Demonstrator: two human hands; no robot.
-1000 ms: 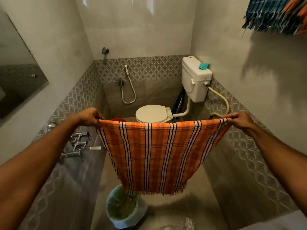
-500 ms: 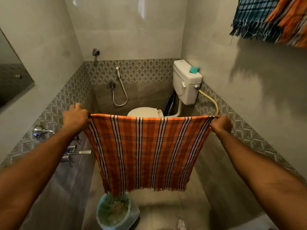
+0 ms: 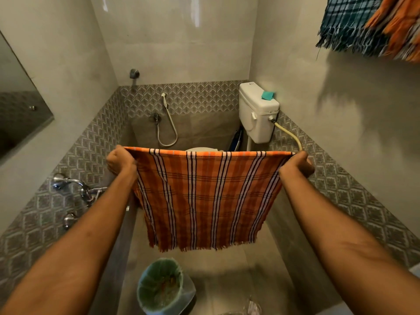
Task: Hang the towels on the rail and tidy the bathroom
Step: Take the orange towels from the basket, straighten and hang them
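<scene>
An orange checked towel (image 3: 204, 196) with dark and white stripes hangs stretched flat in front of me. My left hand (image 3: 120, 161) grips its top left corner and my right hand (image 3: 297, 164) grips its top right corner. The fringed bottom edge hangs free above the floor. High on the right wall hang a teal checked towel (image 3: 347, 26) and another orange towel (image 3: 400, 26); the rail under them is hidden.
A white toilet cistern (image 3: 256, 114) with a teal sponge (image 3: 267, 95) stands behind the towel, the toilet mostly hidden. A lined waste bin (image 3: 163, 289) sits on the floor below. Taps (image 3: 75, 187) stick out from the left wall, by a mirror (image 3: 20, 114).
Both hands have raised the stretched towel higher, so it now covers nearly all of the toilet seat. The view has tilted up and more of the hanging towels shows.
</scene>
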